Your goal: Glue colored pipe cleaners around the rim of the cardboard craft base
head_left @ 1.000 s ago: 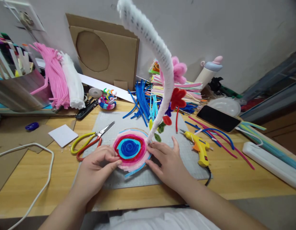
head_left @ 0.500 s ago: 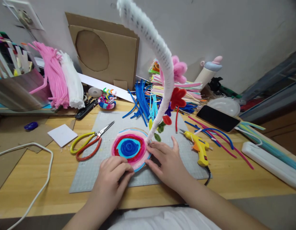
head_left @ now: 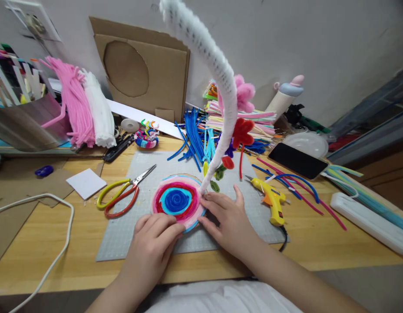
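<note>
A round disc (head_left: 175, 201) of coiled pipe cleaners, with blue, red and pink rings, lies on a grey cutting mat (head_left: 120, 234). My left hand (head_left: 154, 239) holds its lower left edge, fingers on top and thumb at the rim. On the opposite side, my right hand (head_left: 226, 219) grips the right edge with thumb and fingers, one finger raised. From that edge a thick white pipe-cleaner stem (head_left: 229, 100) curves up and to the left. Beside the stem are a pink flower (head_left: 244, 93), a red flower (head_left: 243, 132) and small green leaves (head_left: 215, 186).
Scissors (head_left: 121, 198) lie left of the disc, near a white square card (head_left: 86, 183). A yellow glue gun (head_left: 269, 198) rests on the right, by a phone (head_left: 297, 161) and a white power strip (head_left: 367, 221). Pipe-cleaner bundles (head_left: 193, 134) and cardboard (head_left: 165, 69) stand behind.
My left hand's fingers have shifted slightly to the right and flattened over the disc's lower edge. My right hand and the stem look unmoved.
</note>
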The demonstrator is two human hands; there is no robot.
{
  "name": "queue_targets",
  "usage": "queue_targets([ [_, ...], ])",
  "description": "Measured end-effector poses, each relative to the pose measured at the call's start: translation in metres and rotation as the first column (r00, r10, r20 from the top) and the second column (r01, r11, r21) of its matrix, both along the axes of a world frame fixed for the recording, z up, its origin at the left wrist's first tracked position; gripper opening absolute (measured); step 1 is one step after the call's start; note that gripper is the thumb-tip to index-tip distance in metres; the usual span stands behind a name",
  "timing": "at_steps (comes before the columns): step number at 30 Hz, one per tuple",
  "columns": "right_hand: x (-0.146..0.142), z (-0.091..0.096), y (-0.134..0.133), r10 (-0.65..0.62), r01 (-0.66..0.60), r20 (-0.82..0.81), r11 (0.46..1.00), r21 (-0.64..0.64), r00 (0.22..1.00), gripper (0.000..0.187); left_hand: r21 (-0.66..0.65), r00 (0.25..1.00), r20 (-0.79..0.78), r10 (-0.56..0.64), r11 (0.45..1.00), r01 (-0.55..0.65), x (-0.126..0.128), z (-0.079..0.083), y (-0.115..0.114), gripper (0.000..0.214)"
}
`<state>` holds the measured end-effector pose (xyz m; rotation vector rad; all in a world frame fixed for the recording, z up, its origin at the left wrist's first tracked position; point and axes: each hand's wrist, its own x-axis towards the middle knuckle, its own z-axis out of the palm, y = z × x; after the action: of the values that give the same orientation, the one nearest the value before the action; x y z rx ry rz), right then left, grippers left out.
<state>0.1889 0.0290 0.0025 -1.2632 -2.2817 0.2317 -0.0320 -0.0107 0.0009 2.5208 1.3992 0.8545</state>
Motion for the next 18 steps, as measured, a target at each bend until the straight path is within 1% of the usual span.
queue_targets([
  [3,0.0006,-0.0002,-0.0007,0.0,0.0,0.009,1.0,0.005,1.0,0.03,0.014,0.999,-0.032,-0.015,1.0,0.016,0.0001,0.0002,-0.0015,0.03],
  [5,0.0009,-0.0003,-0.0011,-0.001,0.001,0.014,1.0,0.009,1.0,0.03,0.03,0.999,-0.038,-0.02,0.999,0.021,-0.0005,0.0003,-0.0019,0.031],
  [12,0.0008,-0.0005,-0.0008,-0.004,0.004,0.008,1.0,0.009,1.0,0.03,0.136,0.995,-0.077,-0.059,0.988,0.069,-0.0031,0.0025,0.0006,0.023],
  [14,0.0004,-0.0003,-0.0007,-0.004,0.004,0.005,1.0,0.0,1.0,0.03,0.137,0.996,-0.075,-0.054,0.989,0.063,-0.0029,0.0035,0.0014,0.021],
  [18,0.0001,-0.0002,-0.0007,-0.006,0.006,0.001,1.0,-0.013,1.0,0.03,0.091,0.998,-0.056,-0.029,0.995,0.034,-0.0023,0.003,0.002,0.013],
])
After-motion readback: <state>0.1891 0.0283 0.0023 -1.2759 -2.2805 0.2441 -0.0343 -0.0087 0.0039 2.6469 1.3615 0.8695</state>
